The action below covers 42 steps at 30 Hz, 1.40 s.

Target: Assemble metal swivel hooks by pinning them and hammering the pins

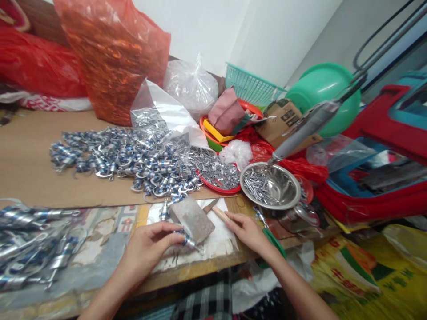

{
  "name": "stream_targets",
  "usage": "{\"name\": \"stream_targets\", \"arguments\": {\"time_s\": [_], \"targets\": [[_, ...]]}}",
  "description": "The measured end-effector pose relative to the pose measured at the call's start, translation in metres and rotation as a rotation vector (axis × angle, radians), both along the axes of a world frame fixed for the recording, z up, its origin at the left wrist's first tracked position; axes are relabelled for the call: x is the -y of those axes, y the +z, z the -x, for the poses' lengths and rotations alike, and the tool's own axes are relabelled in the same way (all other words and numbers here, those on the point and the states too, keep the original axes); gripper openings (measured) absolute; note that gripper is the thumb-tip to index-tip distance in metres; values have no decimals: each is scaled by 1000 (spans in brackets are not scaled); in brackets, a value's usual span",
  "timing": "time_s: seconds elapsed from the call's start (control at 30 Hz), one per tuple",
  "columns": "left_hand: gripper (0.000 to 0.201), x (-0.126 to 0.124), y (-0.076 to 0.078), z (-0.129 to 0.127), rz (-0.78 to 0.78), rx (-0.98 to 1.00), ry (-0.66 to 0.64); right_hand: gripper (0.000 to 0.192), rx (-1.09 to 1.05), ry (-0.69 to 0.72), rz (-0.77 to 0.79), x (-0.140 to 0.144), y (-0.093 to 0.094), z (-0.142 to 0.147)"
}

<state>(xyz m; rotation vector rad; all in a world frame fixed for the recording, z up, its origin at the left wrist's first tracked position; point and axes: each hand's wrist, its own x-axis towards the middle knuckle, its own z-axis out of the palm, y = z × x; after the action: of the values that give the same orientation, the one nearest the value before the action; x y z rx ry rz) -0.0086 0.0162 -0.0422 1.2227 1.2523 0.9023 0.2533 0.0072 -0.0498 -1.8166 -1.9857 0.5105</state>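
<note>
My left hand (147,246) pinches a small silver cylindrical fitting with blue bands (189,241) between thumb and fingers, at the near edge of a grey metal block (193,218). The block lies on white paper (216,249) at the front of the table. To its right, my right hand (245,230) is closed around the pale wooden handle of a tool (220,213). That tool has a dark, tapered metal end pointing to the block; its exact kind is unclear. Another blue-banded fitting (163,210) stands just left of the block.
A large heap of blue-banded fittings (126,153) covers the cardboard behind; more (30,244) lie at left. Behind right are a red tray of metal pieces (220,189), a steel bowl of pins (287,189) and a grey lever handle (303,129). Green-handled scissors (275,243) lie beside my right wrist.
</note>
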Motion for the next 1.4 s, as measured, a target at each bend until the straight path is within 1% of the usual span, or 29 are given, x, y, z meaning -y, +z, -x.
{"name": "stream_targets", "arguments": {"time_s": [0.07, 0.13, 0.2, 0.27, 0.33, 0.4, 0.47, 0.53, 0.6, 0.67, 0.7, 0.73, 0.8, 0.87, 0.97, 1.1, 1.17, 1.2, 1.27, 1.33, 1.4], "targets": [[5, -1, -2, 0, -114, -27, 20, 26, 125, -19, -106, -28, 2, 1], [3, -2, -3, -1, -200, -47, 22, 28, 189, -76, -187, -62, 5, 5], [4, -3, -3, -3, -242, -84, 11, 27, 215, -101, -182, -95, 6, 9], [5, -3, -2, -3, -274, -112, -11, 20, 238, -113, -146, -122, 6, 12], [6, -2, -1, -3, -287, -115, -38, 18, 247, -127, -115, -139, 6, 14], [7, -1, 1, -2, -281, -109, -50, 21, 231, -138, -107, -145, 9, 16], [9, 0, 2, -1, -273, -114, -40, 24, 187, -140, -124, -140, 14, 19], [14, 1, 3, -1, -261, -137, -6, 24, 119, -133, -154, -125, 21, 26], [24, 2, 4, -1, -236, -160, 44, 22, 36, -113, -168, -100, 28, 39], [34, 3, 4, -3, -214, -162, 88, 20, -99, -70, -141, -67, 33, 58], [38, 3, 4, -4, -212, -154, 100, 18, -325, -30, -104, -51, 34, 69], [40, 4, 4, -4, -218, -141, 106, 15, -507, 9, -73, -35, 35, 79], [41, 4, 4, -6, -241, -118, 112, 8, -704, 60, -101, -11, 33, 96], [41, 5, 4, -6, -253, -112, 122, 8, -797, 83, -132, 2, 31, 107], [35, 8, 4, -5, -283, -133, 118, 12, -872, 111, -133, 5, 26, 111], [13, 12, 6, -3, -337, -108, 30, 11, -887, 161, -145, 5, 24, 108], [10, 13, 9, -3, -313, -62, 20, 10, -842, 174, -196, 9, 24, 105], [9, 13, 10, -3, -291, -32, 35, 11, -801, 175, -250, 11, 24, 104], [7, 13, 12, -2, -236, 27, 76, 22, -674, 207, -402, 17, 22, 99], [4, 12, 16, -1, -186, 54, 76, 30, -511, 306, -561, 20, 21, 94], [4, 11, 19, 0, -160, 27, 19, 30, -359, 430, -678, 21, 20, 88]]}}
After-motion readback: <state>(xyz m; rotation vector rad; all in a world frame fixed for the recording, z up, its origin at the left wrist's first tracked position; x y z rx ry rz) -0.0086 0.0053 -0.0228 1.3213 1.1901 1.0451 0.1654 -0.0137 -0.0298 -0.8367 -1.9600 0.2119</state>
